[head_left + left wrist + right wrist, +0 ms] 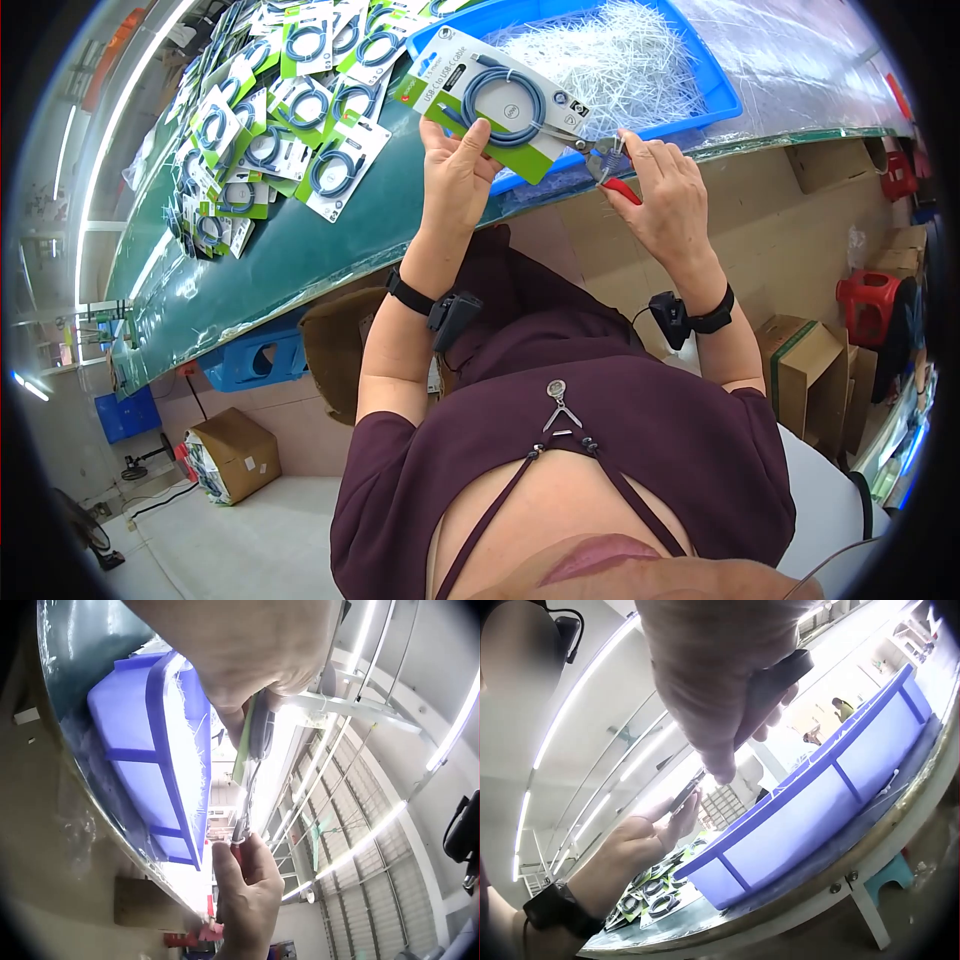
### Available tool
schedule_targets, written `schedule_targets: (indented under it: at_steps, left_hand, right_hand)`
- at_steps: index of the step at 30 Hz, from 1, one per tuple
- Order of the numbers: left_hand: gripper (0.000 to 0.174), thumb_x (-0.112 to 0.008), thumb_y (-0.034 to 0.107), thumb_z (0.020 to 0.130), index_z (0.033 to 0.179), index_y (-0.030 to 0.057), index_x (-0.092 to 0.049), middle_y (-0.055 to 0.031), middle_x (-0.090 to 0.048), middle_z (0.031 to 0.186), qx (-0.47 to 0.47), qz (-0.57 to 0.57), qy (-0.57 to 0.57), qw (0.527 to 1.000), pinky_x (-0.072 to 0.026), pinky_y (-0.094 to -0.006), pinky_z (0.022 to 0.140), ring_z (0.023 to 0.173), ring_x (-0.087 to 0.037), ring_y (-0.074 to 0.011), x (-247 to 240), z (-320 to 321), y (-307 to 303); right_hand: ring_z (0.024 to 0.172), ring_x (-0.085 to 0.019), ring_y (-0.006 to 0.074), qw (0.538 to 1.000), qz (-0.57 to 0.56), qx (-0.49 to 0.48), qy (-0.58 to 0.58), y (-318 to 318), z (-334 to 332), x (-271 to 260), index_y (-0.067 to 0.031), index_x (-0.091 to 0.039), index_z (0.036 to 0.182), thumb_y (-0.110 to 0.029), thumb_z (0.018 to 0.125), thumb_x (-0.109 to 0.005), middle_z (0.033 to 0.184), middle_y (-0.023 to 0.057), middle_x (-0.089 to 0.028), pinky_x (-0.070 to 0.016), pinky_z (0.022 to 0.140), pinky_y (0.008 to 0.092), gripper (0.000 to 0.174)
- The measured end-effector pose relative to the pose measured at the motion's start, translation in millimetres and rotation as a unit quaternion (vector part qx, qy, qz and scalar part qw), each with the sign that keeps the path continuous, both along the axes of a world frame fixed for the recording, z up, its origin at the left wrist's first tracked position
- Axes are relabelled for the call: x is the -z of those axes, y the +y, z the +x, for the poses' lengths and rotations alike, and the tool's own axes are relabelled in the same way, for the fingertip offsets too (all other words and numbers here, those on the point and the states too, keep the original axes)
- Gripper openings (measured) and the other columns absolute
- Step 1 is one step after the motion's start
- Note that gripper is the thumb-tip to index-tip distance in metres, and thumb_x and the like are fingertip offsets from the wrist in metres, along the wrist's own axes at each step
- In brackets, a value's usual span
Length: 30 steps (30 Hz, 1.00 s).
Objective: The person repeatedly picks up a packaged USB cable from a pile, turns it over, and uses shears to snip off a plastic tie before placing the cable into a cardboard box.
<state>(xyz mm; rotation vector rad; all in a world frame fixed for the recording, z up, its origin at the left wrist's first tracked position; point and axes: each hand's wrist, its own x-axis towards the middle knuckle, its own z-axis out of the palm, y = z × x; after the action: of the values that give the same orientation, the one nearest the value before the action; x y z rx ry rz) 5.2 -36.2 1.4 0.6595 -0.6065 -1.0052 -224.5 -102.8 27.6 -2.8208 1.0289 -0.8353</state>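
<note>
My left hand (456, 168) grips a white and green cable card (455, 58) by its lower left part, the thumb on its front. A coiled blue-grey USB cable (540, 112) is fastened on the card. My right hand (668, 200) holds small cutting pliers (597, 158) with red handles and a spring. Their tips are at the card's right edge, where a thin white tie strip (560, 132) sticks out from the coil. In the left wrist view, the card (241, 754) appears edge-on, with the red-handled pliers (238, 844) close below it.
A blue tray (715, 85) full of thin white plastic strips (610, 65) stands behind my hands on the green table (240, 275). Many carded cables (305, 105) are piled at the left. Beneath and beside the table are cardboard boxes (805, 370) and a red stool (868, 303).
</note>
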Motion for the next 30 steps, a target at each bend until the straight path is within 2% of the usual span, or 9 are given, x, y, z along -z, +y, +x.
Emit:
schedule_targets:
  at_steps: [3,11,14,18,30]
  left_hand:
    - [0.053,-0.051,0.001,0.096,0.136,0.0129,-0.019,-0.0158,-0.047,0.127,0.004,0.007,0.025,1.000,-0.0569,-0.0490,0.086,0.111,-0.059,-0.0283,3.5,-1.2,0.3]
    - [0.054,-0.047,0.001,0.097,0.140,0.0160,-0.018,-0.0151,-0.044,0.133,0.032,0.013,-0.058,0.998,-0.0534,-0.0530,0.091,0.118,-0.054,-0.0307,2.8,-1.7,6.1]
    - [0.052,-0.046,0.003,0.098,0.140,0.0176,-0.019,-0.0126,-0.044,0.135,0.062,0.009,0.063,0.996,-0.0520,-0.0530,0.093,0.123,-0.052,-0.0310,13.0,-1.8,3.8]
    - [0.049,-0.045,0.005,0.099,0.140,0.0185,-0.021,-0.0103,-0.044,0.137,0.078,0.029,0.139,0.987,-0.0503,-0.0533,0.096,0.125,-0.050,-0.0304,24.3,-3.1,-1.0]
    - [0.048,-0.046,0.008,0.099,0.140,0.0206,-0.023,-0.0091,-0.044,0.138,0.054,0.012,0.118,0.992,-0.0504,-0.0527,0.095,0.123,-0.052,-0.0288,27.4,-8.0,-1.0]
  right_hand:
    - [0.088,-0.056,0.0223,1.000,-0.026,-0.003,0.004,-0.8,1.2,-2.5,-0.0060,-0.054,0.128,-0.018,0.067,-0.080,0.095,0.0057,-0.058,-0.0437,0.078,0.0349,0.067]
    - [0.086,-0.054,0.0208,0.996,-0.048,-0.023,0.067,-8.2,-5.5,-13.1,-0.0064,-0.053,0.129,-0.015,0.063,-0.081,0.095,0.0049,-0.057,-0.0412,0.074,0.0340,0.072]
    - [0.086,-0.054,0.0208,0.997,-0.050,-0.021,0.056,-6.8,-4.8,-17.1,-0.0067,-0.053,0.130,-0.015,0.063,-0.081,0.095,0.0047,-0.057,-0.0411,0.074,0.0341,0.073]
    - [0.087,-0.054,0.0205,0.998,-0.050,-0.015,0.046,-2.9,-5.3,-20.9,-0.0070,-0.052,0.131,-0.015,0.063,-0.081,0.095,0.0045,-0.056,-0.0408,0.074,0.0339,0.075]
    - [0.088,-0.054,0.0196,0.996,-0.065,-0.012,0.059,-1.2,-3.9,-26.0,-0.0076,-0.052,0.131,-0.016,0.063,-0.082,0.094,0.0037,-0.056,-0.0403,0.075,0.0328,0.075]
